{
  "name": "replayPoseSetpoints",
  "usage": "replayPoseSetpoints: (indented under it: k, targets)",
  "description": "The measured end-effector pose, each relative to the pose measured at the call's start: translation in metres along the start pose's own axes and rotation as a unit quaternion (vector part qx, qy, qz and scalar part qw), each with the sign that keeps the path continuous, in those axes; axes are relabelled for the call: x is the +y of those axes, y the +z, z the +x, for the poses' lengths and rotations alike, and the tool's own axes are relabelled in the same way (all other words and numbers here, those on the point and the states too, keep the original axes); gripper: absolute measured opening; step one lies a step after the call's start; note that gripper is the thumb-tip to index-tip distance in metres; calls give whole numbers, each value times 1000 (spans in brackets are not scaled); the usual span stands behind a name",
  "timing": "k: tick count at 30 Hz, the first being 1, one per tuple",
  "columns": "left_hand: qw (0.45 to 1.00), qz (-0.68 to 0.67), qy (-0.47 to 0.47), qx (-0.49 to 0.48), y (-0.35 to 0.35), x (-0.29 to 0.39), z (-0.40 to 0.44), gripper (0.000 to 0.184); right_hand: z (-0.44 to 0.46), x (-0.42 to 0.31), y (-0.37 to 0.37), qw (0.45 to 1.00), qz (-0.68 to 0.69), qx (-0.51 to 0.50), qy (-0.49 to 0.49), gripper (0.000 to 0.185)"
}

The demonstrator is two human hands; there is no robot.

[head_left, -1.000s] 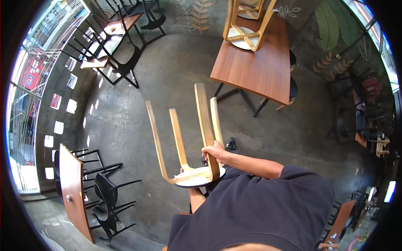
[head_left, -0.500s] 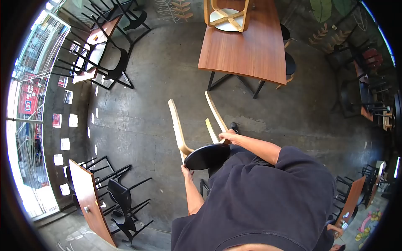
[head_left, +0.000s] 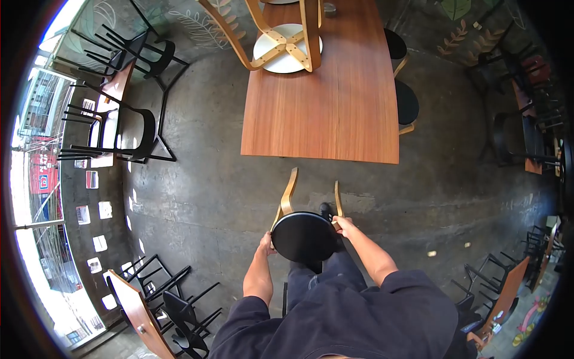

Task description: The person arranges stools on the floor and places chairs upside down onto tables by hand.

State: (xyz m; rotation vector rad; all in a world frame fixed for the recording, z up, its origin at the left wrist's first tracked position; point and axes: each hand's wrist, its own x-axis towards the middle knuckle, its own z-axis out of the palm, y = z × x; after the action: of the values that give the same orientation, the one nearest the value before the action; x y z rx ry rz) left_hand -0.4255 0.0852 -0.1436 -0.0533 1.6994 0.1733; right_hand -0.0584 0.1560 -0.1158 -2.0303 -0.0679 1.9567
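Observation:
In front of my body I carry a stool [head_left: 305,239] with a round black seat and pale bent-wood legs. Its seat faces up toward me at a tilt, and two legs point forward toward the wooden table [head_left: 323,119]. My left hand [head_left: 267,244] grips the seat's left rim. At the right side, my right hand [head_left: 343,225] is closed on the stool near the top of a leg. Another stool [head_left: 287,48] rests upside down on the tabletop, its white underside and crossed wooden braces showing.
Black-seated stools [head_left: 408,103] stand along the table's right side. Upturned black chairs [head_left: 143,134] lie on a table at the left wall. More black chairs [head_left: 185,314] surround a table at lower left. A person's hand [head_left: 476,340] shows by a table [head_left: 508,287] at lower right.
The large table now appears nearer. The stool has swung from pointing up-left to pointing more straight ahead, its seat turned more toward me. Both hands have kept hold.

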Motion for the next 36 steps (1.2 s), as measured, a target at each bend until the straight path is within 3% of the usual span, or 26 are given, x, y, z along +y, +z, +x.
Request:
replayPoseSetpoints:
  k: [2,5,8,10,12,13,14,15,17,18,19,20,22,23,24,25,27,28,29,31,32,34,36]
  targets:
    - [1000,24,-6,-4,17,34,30,68,37,-5,-12,999,49,10,20,30]
    - [997,70,5,33,66,105,15,69,75,-29,-20,995,94,31,14,28]
    - [990,131,15,49,100,162,55,72,155,-22,-24,987,129,99,-14,26]
    - [979,197,30,-36,108,193,90,72,195,-27,-30,992,34,106,-54,27]
    - [978,205,38,-16,114,218,117,70,218,-32,-36,986,128,7,-108,27]
    - [911,388,142,12,108,230,137,72,228,-41,-30,985,141,50,-83,28]
    - [799,551,239,38,104,241,155,75,239,-54,-24,982,153,93,-60,29]
    - [650,685,325,61,101,245,176,79,249,-64,-28,986,147,67,-37,30]
    - [271,846,449,96,101,240,200,89,255,-78,-22,972,207,73,-86,34]
    - [277,843,450,96,105,236,199,89,256,-82,-19,949,275,75,-136,40]
    - [511,714,477,37,110,237,190,76,298,-58,-35,972,120,26,-200,47]
    - [705,531,469,-25,112,239,180,64,295,-66,-39,972,118,25,-202,47]
    - [901,265,318,-130,116,243,134,49,270,-89,-34,981,143,15,-132,48]
    - [946,154,241,-155,115,246,109,45,254,-101,-30,978,144,-13,-151,40]
    - [962,129,187,-152,121,250,81,42,257,-106,-26,977,141,-20,-160,40]
    - [951,269,125,-90,135,256,42,48,267,-101,-24,964,-68,61,-251,33]
    - [785,488,380,-31,113,217,28,51,263,-90,-27,870,-338,130,-336,24]
    - [804,485,341,-57,101,208,-6,53,253,-87,-25,841,-403,116,-343,21]
    - [787,499,359,-59,84,192,-26,53,230,-92,-12,876,-384,83,-280,20]
    - [824,435,358,-62,47,160,-88,55,144,-103,33,922,-338,21,-188,18]
    - [833,405,370,-68,26,134,-91,55,105,-96,57,961,-218,10,-167,19]
    - [878,343,319,-100,-18,103,-125,51,38,-83,101,973,-176,-35,-143,19]
    - [898,203,356,-159,-61,76,-142,45,-32,-72,154,972,-158,-73,-156,19]
